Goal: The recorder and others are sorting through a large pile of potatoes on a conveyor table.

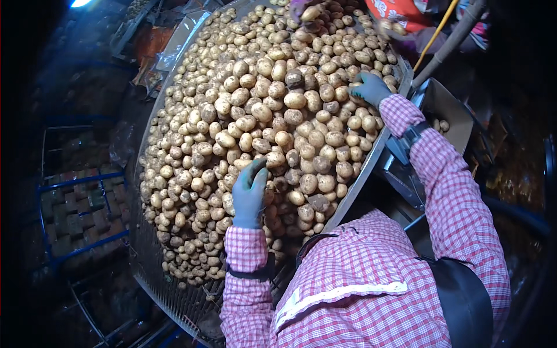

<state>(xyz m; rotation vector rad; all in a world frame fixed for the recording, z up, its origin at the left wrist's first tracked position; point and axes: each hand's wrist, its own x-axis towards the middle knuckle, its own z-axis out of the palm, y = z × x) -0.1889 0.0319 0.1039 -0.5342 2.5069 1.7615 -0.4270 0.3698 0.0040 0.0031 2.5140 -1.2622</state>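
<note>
A large heap of dirt-smeared potatoes (261,112) covers the sorting table in front of me. My left hand (249,195), in a grey-green work glove, is low over the middle of the heap. Its fingertips are beside a pale potato (275,159), and the palm side is hidden. Gloved the same way, my right hand (372,89) reaches to the heap's right side. Its curled fingers touch potatoes by the table's rim, and whether one is in its grasp is hidden.
The table's metal rim (363,178) runs along my right. Beyond it stands an open carton (452,113) with a few potatoes inside. Another person's gloved hand (300,11) holds a potato at the far edge. A slanted pole (452,41) rises at upper right, and blue-framed crates (82,213) are at left.
</note>
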